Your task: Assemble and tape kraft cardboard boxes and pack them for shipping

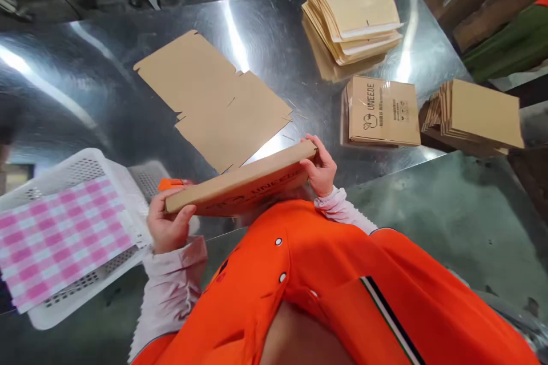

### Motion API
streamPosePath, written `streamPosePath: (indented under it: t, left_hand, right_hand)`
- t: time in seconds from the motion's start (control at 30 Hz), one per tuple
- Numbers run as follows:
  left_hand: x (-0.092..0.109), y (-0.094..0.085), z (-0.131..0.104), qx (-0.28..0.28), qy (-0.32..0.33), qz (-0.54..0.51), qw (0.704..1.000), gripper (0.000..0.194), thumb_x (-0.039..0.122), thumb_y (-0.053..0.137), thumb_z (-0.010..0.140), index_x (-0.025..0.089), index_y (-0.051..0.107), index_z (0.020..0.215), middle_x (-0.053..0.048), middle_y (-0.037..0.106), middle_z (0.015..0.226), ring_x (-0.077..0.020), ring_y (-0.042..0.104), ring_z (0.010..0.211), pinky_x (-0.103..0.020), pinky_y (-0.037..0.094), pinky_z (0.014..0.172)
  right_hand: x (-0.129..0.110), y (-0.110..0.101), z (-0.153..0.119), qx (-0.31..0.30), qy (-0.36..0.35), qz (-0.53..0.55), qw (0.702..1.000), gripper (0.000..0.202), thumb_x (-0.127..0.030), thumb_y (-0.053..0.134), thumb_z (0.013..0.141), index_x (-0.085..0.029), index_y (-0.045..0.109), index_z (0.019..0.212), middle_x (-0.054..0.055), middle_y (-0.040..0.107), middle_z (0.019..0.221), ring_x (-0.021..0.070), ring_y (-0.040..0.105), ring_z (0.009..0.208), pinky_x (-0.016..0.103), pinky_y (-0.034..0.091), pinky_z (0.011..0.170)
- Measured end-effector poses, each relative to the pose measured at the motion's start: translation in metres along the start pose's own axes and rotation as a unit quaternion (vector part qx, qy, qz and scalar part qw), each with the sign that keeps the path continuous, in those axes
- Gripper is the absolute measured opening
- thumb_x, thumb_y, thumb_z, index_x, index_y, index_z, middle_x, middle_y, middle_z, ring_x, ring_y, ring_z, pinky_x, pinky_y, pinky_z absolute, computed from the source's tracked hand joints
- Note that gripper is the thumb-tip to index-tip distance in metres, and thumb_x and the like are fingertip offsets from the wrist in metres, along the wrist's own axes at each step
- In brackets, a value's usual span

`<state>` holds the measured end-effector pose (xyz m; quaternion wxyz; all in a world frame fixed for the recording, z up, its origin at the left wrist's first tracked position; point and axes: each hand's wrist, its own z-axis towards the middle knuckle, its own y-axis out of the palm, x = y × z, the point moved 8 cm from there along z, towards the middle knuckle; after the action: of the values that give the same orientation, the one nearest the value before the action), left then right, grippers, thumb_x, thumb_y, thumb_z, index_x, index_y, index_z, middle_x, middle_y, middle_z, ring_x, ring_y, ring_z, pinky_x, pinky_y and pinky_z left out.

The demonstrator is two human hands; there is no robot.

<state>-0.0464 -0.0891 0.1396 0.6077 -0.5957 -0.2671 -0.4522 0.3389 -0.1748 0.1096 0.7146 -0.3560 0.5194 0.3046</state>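
A flat brown cardboard box (244, 179), printed UNEEDE, is held tilted in front of my body above the table edge. My left hand (171, 225) grips its left end, thumb on the printed face. Around the right end closes my right hand (319, 166). An orange object (172, 183), partly hidden, shows just behind my left hand; its kind is unclear. Beyond the box an unfolded cardboard sheet (214, 97) lies flat on the metal table (115, 120).
Stacked padded envelopes (353, 3) lie at the back right. Nearer are a closed UNEEDE carton (383, 111) and a pile of folded cardboard (483, 114). A white basket (92, 162) with pink checkered material (64, 239) stands left. Large cartons (483, 0) sit far right beside green cloth.
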Motion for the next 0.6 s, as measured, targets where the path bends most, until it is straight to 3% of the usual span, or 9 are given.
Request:
streamPosePath:
  t: [0.07,0.1,0.2,0.3,0.37,0.43,0.5,0.6]
  left_hand:
    - [0.024,-0.01,0.011,-0.107,0.012,0.065,0.992,0.025,0.055,0.075,0.087,0.042,0.07,0.107,0.006,0.077,0.116,-0.0335,0.073,0.113,-0.059,0.059,0.099]
    - [0.037,-0.009,0.016,-0.165,0.028,0.1,0.981,0.027,0.058,0.078,0.084,0.043,0.07,0.104,0.008,0.078,0.114,-0.0329,0.074,0.109,-0.056,0.061,0.095]
    - [0.083,0.019,0.026,-0.287,0.104,0.198,0.931,0.058,0.073,0.073,0.081,0.041,0.068,0.13,0.0,0.079,0.121,-0.0346,0.076,0.099,-0.049,0.062,0.082]
    - [0.128,0.085,0.029,-0.324,0.158,0.304,0.882,0.087,0.074,0.067,0.087,0.022,0.054,0.155,-0.017,0.077,0.122,-0.039,0.075,0.1,-0.045,0.058,0.075]
    - [0.151,0.133,0.026,-0.345,0.173,0.356,0.851,0.086,0.068,0.069,0.091,0.015,0.053,0.156,-0.021,0.077,0.114,-0.0389,0.075,0.098,-0.041,0.055,0.073]
    - [0.163,0.169,0.018,-0.371,0.182,0.38,0.828,0.077,0.062,0.065,0.096,0.011,0.056,0.153,-0.022,0.076,0.108,-0.0366,0.076,0.092,-0.038,0.052,0.069]
    - [0.168,0.186,0.01,-0.388,0.202,0.378,0.815,0.07,0.06,0.058,0.101,0.009,0.059,0.15,-0.024,0.075,0.113,-0.0355,0.076,0.093,-0.038,0.051,0.066]
    - [0.17,0.186,0.004,-0.383,0.239,0.35,0.821,0.065,0.06,0.045,0.106,0.013,0.061,0.148,-0.024,0.073,0.123,-0.0343,0.075,0.099,-0.039,0.052,0.066]
  right_hand:
    - [-0.004,-0.001,-0.001,-0.003,0.005,0.017,1.0,0.091,-0.083,0.07,0.083,-0.023,0.063,0.151,0.015,0.068,0.146,0.033,0.067,0.134,0.049,0.051,0.122]
    - [-0.006,-0.003,-0.002,-0.006,0.003,0.018,1.0,0.086,-0.081,0.073,0.083,-0.024,0.066,0.147,0.014,0.07,0.142,0.033,0.068,0.132,0.049,0.053,0.12]
    - [-0.018,-0.01,-0.004,-0.012,-0.029,-0.014,0.999,0.071,-0.077,0.075,0.084,-0.027,0.075,0.135,0.012,0.076,0.133,0.0319,0.073,0.124,0.048,0.059,0.113]
    - [-0.036,-0.014,-0.011,-0.056,-0.099,-0.053,0.992,0.057,-0.071,0.071,0.091,-0.03,0.078,0.131,0.009,0.077,0.132,0.0313,0.071,0.129,0.051,0.057,0.116]
    - [-0.047,-0.013,-0.02,-0.104,-0.138,-0.052,0.984,0.05,-0.063,0.072,0.095,-0.033,0.077,0.135,0.008,0.075,0.135,0.0307,0.069,0.134,0.052,0.055,0.118]
    - [-0.052,-0.013,-0.03,-0.135,-0.15,-0.044,0.978,0.048,-0.055,0.072,0.098,-0.034,0.073,0.141,0.007,0.074,0.138,0.029,0.07,0.131,0.049,0.058,0.115]
    - [-0.053,-0.014,-0.039,-0.139,-0.139,-0.04,0.98,0.052,-0.051,0.072,0.099,-0.035,0.068,0.149,0.006,0.075,0.137,0.027,0.074,0.124,0.044,0.062,0.11]
    - [-0.054,-0.015,-0.046,-0.129,-0.127,-0.033,0.983,0.061,-0.049,0.074,0.098,-0.037,0.06,0.156,0.005,0.075,0.136,0.0255,0.076,0.119,0.039,0.064,0.107]
